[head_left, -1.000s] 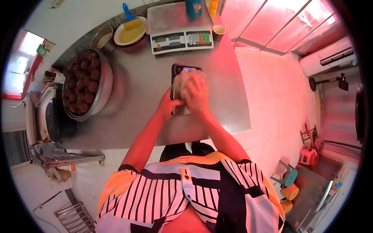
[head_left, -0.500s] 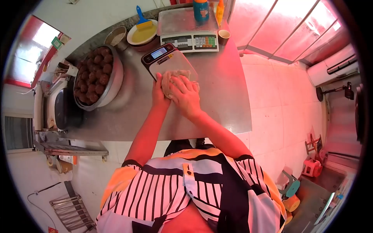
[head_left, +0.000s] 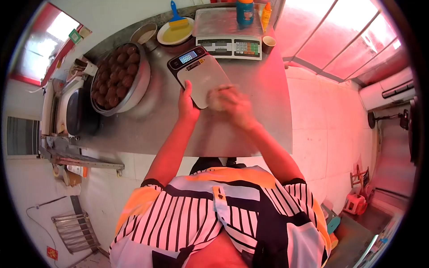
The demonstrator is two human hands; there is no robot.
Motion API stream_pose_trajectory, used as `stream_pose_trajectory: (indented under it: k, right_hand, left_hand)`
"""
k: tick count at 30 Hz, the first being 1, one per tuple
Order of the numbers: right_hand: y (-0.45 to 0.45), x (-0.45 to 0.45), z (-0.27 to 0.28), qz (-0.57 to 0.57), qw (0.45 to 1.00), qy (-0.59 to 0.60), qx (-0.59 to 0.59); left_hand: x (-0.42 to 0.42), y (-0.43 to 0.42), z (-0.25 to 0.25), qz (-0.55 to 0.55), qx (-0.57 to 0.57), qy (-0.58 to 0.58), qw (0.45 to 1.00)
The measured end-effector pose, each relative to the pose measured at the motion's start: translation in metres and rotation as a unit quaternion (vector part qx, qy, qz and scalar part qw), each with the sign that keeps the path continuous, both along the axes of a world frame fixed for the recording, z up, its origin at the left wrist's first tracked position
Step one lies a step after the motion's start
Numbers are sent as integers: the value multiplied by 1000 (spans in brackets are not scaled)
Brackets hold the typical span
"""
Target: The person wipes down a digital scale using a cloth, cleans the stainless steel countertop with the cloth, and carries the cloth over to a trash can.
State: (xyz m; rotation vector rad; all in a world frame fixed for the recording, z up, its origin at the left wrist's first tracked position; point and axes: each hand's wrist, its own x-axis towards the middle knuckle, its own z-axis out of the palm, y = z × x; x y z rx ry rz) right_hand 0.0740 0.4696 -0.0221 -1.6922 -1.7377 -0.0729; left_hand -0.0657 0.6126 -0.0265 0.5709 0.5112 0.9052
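- Crumpled beige cloth [head_left: 216, 99] has shifted to the near-right edge of the flat silver digital scale [head_left: 204, 75], baring more surface.
- Left hand [head_left: 187, 106], part-closed, holds the scale over grey metal table [head_left: 156, 134].
- Right hand [head_left: 237, 105], blurred, grips the cloth.

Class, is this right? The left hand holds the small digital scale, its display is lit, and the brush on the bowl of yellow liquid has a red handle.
The colour is wrong: the head view shows the brush on the bowl has a blue handle. The rest stands: the left hand holds the small digital scale, display lit.
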Motion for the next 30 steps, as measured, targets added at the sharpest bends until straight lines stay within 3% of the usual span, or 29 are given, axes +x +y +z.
stream_pose_trajectory:
  k: [2, 4, 6, 8, 9, 11, 13, 15, 17, 20, 23, 26, 28, 29, 30]
  right_hand:
    - [-10, 34, 1, -5, 975, 220, -31]
    - [-6, 40, 9, -3, 943, 333, -14]
    - [-2, 18, 42, 7, 937, 347, 41]
    - [16, -21, 37, -19, 987, 153, 47]
    - [24, -33, 33, -33, 997, 53, 49]
    - [35, -36, 27, -101, 994, -7, 47]
    - [48, -23, 26, -156, 985, -37, 60]
    - [60, 2, 23, -201, 976, -26, 76]
    - [71, 36, 17, -182, 961, 204, 29]
    - [60, 90, 13, -143, 869, 474, -2]
    - [28, 84, 29, -75, 728, 666, 143]
    - [-3, 44, 67, -49, 723, 676, 132]
    - [-17, 13, 71, -64, 888, 435, 136]
    - [-17, -4, 53, 20, 872, 459, 167]
    - [-14, -14, 57, 47, 907, 382, 173]
  left_hand:
    - [-6, 2, -2, 11, 13, 3, 1000]
    - [-7, 7, 2, 16, 27, 11, 999]
    - [-6, 1, 13, 19, 30, 29, 999]
    - [-5, 28, -57, -85, 82, -41, 992]
    - [-2, 19, -50, -65, 167, 19, 984]
    - [5, -1, -32, -5, 319, 152, 935]
    - [11, -16, 25, -18, 70, 28, 997]
    - [-2, -19, 19, -27, 62, 93, 993]
    - [-12, -13, 17, -68, 39, 78, 994]
    - [-35, -12, 16, -142, -49, 7, 989]
    - [-43, -2, 10, -170, -62, -93, 979]
    - [-40, 17, -12, -214, -96, -182, 955]
    - [-34, 16, -13, -227, -101, -163, 955]
    - [-27, 9, -7, -219, -109, -123, 962]
    - [-23, 2, -1, -210, -118, -82, 967]
